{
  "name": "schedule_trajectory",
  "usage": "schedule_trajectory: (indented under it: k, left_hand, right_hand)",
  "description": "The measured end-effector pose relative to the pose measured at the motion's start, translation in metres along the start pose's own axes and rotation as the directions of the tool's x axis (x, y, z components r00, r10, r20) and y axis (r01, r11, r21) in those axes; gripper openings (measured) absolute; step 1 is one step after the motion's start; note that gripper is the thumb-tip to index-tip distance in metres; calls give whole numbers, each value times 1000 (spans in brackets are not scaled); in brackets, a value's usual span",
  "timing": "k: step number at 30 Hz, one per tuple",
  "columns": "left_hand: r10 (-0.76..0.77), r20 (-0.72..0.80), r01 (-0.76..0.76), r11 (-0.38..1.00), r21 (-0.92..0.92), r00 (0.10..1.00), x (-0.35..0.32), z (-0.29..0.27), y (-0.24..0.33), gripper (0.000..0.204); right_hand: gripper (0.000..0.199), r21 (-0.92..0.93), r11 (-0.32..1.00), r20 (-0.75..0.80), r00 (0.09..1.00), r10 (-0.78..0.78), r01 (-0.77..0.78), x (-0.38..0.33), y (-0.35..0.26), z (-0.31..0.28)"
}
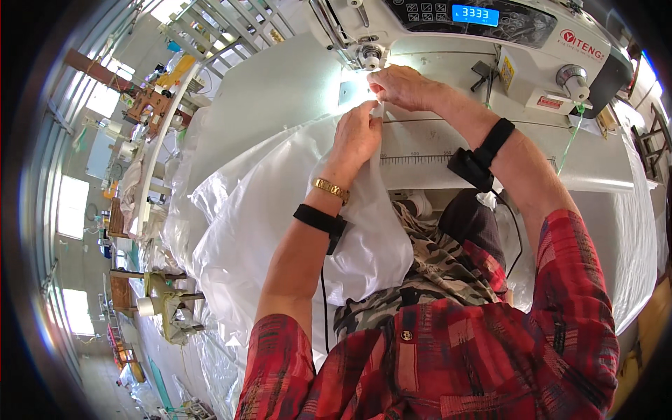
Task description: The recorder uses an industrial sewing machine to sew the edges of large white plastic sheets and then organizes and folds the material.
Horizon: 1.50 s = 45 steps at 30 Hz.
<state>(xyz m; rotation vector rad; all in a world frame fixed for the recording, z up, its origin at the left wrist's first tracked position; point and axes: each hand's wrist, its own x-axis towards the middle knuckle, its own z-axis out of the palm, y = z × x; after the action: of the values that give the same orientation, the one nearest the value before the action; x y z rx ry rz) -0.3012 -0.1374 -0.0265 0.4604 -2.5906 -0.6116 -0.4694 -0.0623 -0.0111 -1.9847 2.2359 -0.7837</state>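
Observation:
A large sheet of thin white fabric (276, 185) spreads over the table's left side and hangs across my lap. My left hand (357, 136) is closed, its thumb and fingers pinching the fabric's edge just in front of the needle area. Almost touching it, my right hand (402, 87) is closed in a pinch right beside the sewing machine's needle end (370, 59). Bright lamp glare hides what lies between the right fingertips. The white sewing machine (476, 43) stands at the far side, with a dark control panel and a lit blue display (475, 15).
A measuring scale (416, 159) runs along the table's near edge. Green thread (572, 136) hangs from the machine's right end. Clear plastic sheeting (633, 231) drapes at the right. On the left are a wooden stool (122, 290) and a metal rack (217, 31).

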Motion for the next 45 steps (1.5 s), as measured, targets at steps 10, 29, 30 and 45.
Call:
schedule_trajectory:
  k: [10,29,30,45]
  left_hand:
    - [-27,3,27,1000,-12,1000,19,1,-9,35]
    - [122,-2,-115,937,329,992,-5,-9,1,23]
    - [117,-1,-110,938,328,993,-4,-9,0,23]
    - [117,-29,-103,948,302,993,8,-3,-14,29]
  right_hand:
    - [30,-290,957,-94,995,-28,0,-35,-14,10]
    - [23,-455,888,-86,996,31,-67,-28,-38,19]
    - [23,-460,885,-88,995,35,-72,-29,-40,19]
    - [20,-465,885,-66,998,-3,-28,-29,-33,21]
